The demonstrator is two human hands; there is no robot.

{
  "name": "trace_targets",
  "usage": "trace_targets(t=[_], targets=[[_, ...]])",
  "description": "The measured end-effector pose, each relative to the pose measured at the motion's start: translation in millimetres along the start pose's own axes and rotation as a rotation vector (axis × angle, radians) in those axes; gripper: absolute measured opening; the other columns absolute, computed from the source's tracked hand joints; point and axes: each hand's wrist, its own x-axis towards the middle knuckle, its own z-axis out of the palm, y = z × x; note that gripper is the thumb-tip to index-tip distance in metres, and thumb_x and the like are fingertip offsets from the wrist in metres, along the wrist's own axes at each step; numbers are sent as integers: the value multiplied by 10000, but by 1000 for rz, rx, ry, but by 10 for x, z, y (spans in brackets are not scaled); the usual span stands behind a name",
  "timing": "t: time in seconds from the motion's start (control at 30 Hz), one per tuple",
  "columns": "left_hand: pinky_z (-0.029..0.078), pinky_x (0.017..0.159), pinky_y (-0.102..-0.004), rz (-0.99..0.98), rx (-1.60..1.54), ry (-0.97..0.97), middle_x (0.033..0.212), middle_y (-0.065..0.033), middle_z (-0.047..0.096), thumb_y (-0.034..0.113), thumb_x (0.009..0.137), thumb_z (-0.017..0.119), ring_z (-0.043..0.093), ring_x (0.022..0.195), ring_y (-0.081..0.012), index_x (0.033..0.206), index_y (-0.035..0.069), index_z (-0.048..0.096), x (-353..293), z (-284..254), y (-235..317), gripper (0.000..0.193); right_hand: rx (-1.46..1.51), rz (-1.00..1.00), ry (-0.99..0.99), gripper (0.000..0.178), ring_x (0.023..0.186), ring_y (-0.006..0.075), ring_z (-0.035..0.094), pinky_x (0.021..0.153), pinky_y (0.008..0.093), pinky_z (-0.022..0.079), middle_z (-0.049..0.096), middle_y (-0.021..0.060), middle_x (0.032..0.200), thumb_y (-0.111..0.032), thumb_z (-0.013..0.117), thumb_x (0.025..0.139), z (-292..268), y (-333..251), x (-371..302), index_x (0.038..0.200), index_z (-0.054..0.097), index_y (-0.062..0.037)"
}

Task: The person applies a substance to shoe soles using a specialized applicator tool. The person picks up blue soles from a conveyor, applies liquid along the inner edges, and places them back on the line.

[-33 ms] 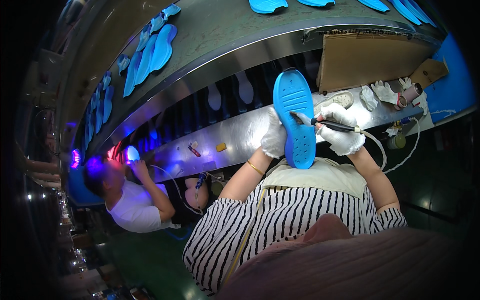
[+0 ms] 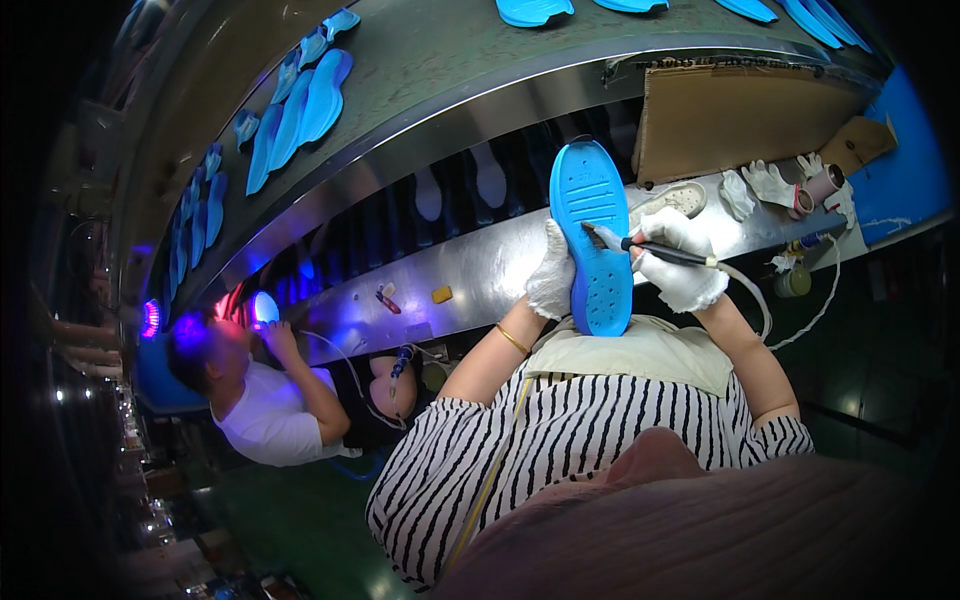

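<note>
1. Left hand (image 2: pixel 551 280): gloved in white, fingers clamped on the left edge of the blue sole (image 2: pixel 594 235), near its lower half.
2. Sole: held upright over the steel bench (image 2: pixel 480 280), tread side toward the camera, its lower end just above the cream apron (image 2: pixel 640 350).
3. Right hand (image 2: pixel 680 262): gloved in white, fingers closed around the dark tool (image 2: pixel 655 248), gripped like a pen.
4. Tool: its tip extends left from the right fingers and meets the sole's face near mid-length. A cord (image 2: pixel 750 295) runs from its rear end, right of the fingers, and loops down past the wrist.
5. Beyond the right fingers, on the bench: a pale shoe part (image 2: pixel 672 200), spare white gloves (image 2: pixel 770 182), a tape roll (image 2: pixel 815 190) and a cardboard sheet (image 2: pixel 740 120).
6. Above both hands: a conveyor (image 2: pixel 420 70) carrying further blue soles (image 2: pixel 300 105).
7. Far left of the left fingers: another person (image 2: pixel 265 400) in a white shirt works at the same bench under violet light.
</note>
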Motion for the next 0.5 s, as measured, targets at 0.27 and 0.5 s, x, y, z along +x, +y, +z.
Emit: trace_targets(t=[0.27,0.5], targets=[[512,986,-484,161,-275,6,1268,-179,597,958,661,371,610,1115,-345,1418,45,424,379,-76,24,1187,-25,-117,13,107,771,124,639,712,267,524,642,63,890,9,728,816,44,-39,93,895,667,-29],[420,1085,-529,423,-515,-204,1292,-176,570,939,633,467,608,1080,-328,1414,8,402,555,27,337,1217,190,-199,-100,133,818,169,670,740,315,543,691,86,888,7,756,780,89,-117,149,885,681,-25]])
